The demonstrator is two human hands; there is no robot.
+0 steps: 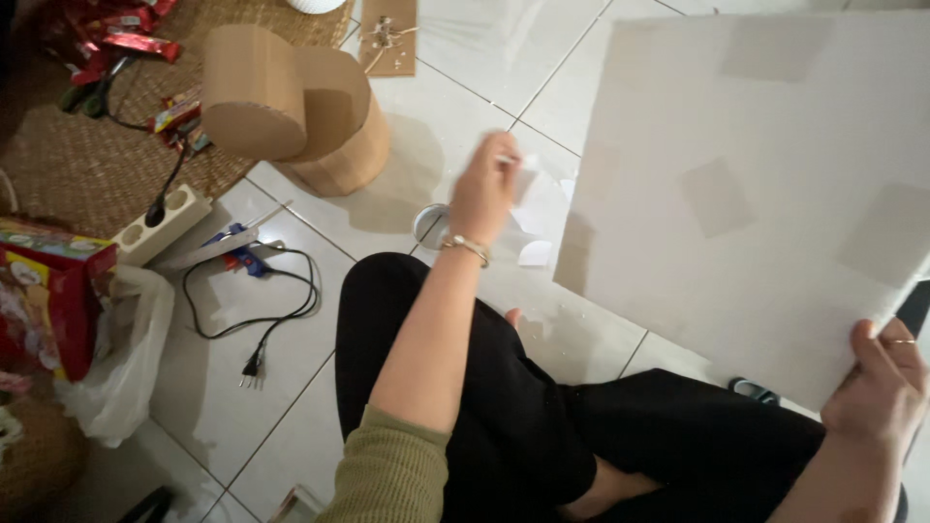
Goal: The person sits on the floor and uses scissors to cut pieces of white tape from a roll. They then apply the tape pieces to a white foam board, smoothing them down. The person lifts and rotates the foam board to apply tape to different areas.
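Black trousers [523,426] covered the person's folded legs, seated on the tiled floor [242,407]. Right hand [883,383] pinched the lower corner of a large grey cardboard sheet [756,184], thumb on top, holding it tilted above the floor. Left hand [484,189], blurred, reached toward small white paper scraps [533,254] beside a tape roll [428,221]; its fingers appeared closed on a small white piece, though blur prevented certainty. Two round cardboard forms [291,107] stood finished-looking near a glue gun [237,250] with its plug out of the power strip [160,225]. Judging by this, the sheet remained uncut and unshaped.
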